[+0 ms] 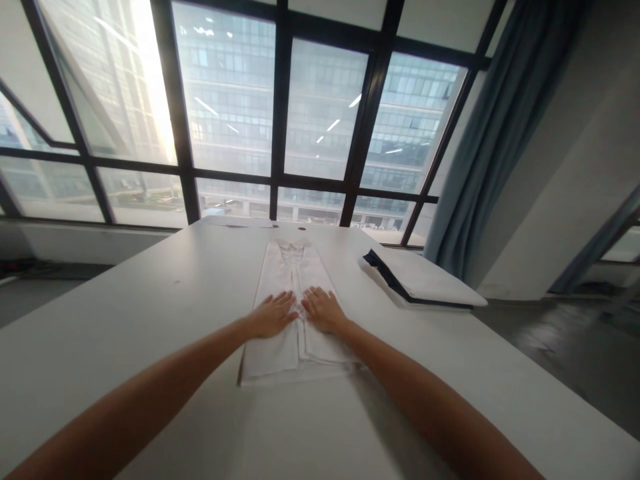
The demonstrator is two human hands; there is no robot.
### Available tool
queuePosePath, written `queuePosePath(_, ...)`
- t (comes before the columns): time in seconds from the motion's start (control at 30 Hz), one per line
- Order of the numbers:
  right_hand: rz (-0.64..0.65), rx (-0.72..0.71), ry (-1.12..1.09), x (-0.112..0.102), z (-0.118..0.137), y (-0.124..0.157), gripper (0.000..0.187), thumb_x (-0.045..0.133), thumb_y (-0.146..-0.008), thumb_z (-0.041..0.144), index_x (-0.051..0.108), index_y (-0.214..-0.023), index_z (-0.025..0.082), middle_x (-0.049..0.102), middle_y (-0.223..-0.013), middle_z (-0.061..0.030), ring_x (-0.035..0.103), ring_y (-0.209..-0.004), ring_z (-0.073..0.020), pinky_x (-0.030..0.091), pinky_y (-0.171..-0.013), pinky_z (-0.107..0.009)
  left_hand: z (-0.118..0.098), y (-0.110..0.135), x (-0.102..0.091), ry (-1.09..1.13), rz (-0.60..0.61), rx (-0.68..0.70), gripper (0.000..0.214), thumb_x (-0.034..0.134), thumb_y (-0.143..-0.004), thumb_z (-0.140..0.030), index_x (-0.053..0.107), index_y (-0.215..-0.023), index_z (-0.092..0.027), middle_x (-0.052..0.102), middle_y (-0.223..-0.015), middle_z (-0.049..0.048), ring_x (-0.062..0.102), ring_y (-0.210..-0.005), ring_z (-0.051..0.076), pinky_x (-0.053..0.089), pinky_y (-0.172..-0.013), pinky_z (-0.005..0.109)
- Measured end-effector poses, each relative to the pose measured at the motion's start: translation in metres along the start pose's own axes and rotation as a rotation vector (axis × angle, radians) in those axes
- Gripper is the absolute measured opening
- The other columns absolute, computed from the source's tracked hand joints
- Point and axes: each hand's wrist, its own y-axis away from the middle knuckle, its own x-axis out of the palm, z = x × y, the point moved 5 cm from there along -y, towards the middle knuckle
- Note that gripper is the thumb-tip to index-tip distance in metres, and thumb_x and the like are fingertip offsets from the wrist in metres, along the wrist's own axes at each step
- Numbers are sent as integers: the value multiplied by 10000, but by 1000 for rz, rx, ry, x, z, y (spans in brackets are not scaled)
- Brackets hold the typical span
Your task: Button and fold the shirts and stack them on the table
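Note:
A white collared shirt (273,350) lies folded lengthwise on the white table (180,333), its collar toward the window. Both side panels meet near the middle line. My left hand (273,315) rests flat on the left panel, fingers stretched out toward the centre. On the right panel my right hand (323,309) presses down, palm down with fingers spread. Between the two hands there is only a small gap. Under the shirt's near edge shows a thin sheet or layer, whose kind I cannot make out.
To the right lies a stack of folded white and dark cloth (425,277) near the table's edge. White sheets (237,221) lie at the far end by the window. A blue curtain (495,147) hangs at the right.

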Motion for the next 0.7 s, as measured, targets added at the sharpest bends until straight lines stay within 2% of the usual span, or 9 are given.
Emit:
queuePosePath(0.07,-63,10,-2,-12,-26,8,494,255,-995,331,477,-1402,160,413,-1495,-92,317,-1397,-211,186,-1158,-395,17,13,-7,44,-7,29,593,230,-977,-452,332,-1487,-168,278,-1565,69,230,-1449,184,178,-1184,383)
queuePosePath(0.13,-110,52,5,-23,-60,18,465,357,-932,194,525,-1359,120,489,-1434,-110,411,-1332,-197,251,-1134,-325,41,29,-17,51,-47,30,533,297,-945,-353,461,-1412,-157,407,-1505,65,327,-1408,175,216,-1180,348)
queuePosePath(0.2,-109,69,-19,-26,-87,27,499,413,-858,105,550,-1338,112,512,-1410,-114,450,-1298,-204,295,-1112,-313,63,44,-25,51,-89,13,488,357,-893,-281,560,-1324,-173,508,-1434,49,419,-1352,169,258,-1170,333)
queuePosePath(0.27,-86,15,-85,-26,-98,33,529,442,-815,73,572,-1325,133,535,-1388,-104,474,-1279,-209,314,-1106,-323,75,54,-28,70,-94,25,469,380,-868,-260,599,-1278,-193,543,-1403,30,463,-1318,156,289,-1159,316)
queuePosePath(0.4,12,-163,-237,-27,-80,39,559,524,-750,75,621,-1282,213,529,-1401,-55,480,-1285,-221,309,-1121,-348,71,61,-25,112,-125,128,429,380,-911,-329,617,-1246,-203,556,-1389,29,415,-1357,159,297,-1157,321)
queuePosePath(0.53,118,-206,-320,-37,-65,48,529,624,-695,111,678,-1205,241,430,-1484,-50,448,-1318,-243,308,-1123,-373,59,69,-23,177,-152,200,422,431,-919,-408,605,-1254,-220,572,-1373,44,407,-1364,175,312,-1146,346)
queuePosePath(0.63,121,-247,-348,-55,-56,61,365,661,-732,210,736,-1090,229,410,-1497,-52,396,-1357,-259,285,-1135,-401,45,79,-36,248,-114,195,412,472,-895,-470,658,-1181,-240,627,-1304,49,480,-1308,203,318,-1132,367)
queuePosePath(0.7,128,-269,-399,-70,-47,72,283,624,-800,304,753,-1038,224,495,-1433,-56,404,-1349,-264,277,-1137,-425,30,87,-54,325,-87,171,410,479,-888,-500,697,-1123,-245,679,-1220,49,564,-1214,219,364,-1092,368)
